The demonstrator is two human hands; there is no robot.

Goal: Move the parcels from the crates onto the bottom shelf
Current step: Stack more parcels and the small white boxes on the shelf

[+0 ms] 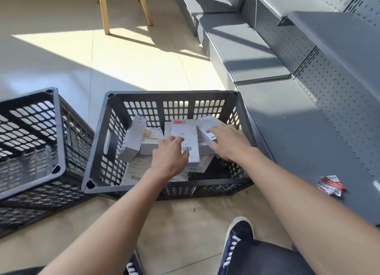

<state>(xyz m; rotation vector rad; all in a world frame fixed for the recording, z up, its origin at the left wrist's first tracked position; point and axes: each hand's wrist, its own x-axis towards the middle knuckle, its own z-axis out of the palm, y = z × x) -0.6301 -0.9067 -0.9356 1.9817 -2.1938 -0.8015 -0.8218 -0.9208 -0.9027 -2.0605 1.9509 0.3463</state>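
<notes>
Bottom shelf (304,143), grey metal, is running along the right side from near to far; its surface is lying bare here except for a crumpled red-and-white wrapper (330,184) sitting near the right edge of view. Perforated back panel (337,94) is rising behind it.

Central black crate (98,151), slotted walls, is standing on the tiled floor (144,65) just left of the shelf, its right wall touching or almost touching the shelf edge. It is holding a loose pile of white parcels with barcode labels: one tall box (131,141) is leaning against the left wall, flat ones are lying beneath, and part of the dark crate bottom is showing at the near right.

Second black crate (30,139) is sitting tilted at the left, just beside the first; contents cannot be told through the blur.

Right hand (230,143) is reaching into the far right of the central crate, fingers spread and curving over the top of a white parcel (206,129), thumb at its near side; a full grip is not yet showing.

Left hand (170,157) is lying over the middle of the pile, fingers loosely bent, fingertips touching a labelled parcel (186,135), thumb resting by its barcode; not clasping it.
</notes>
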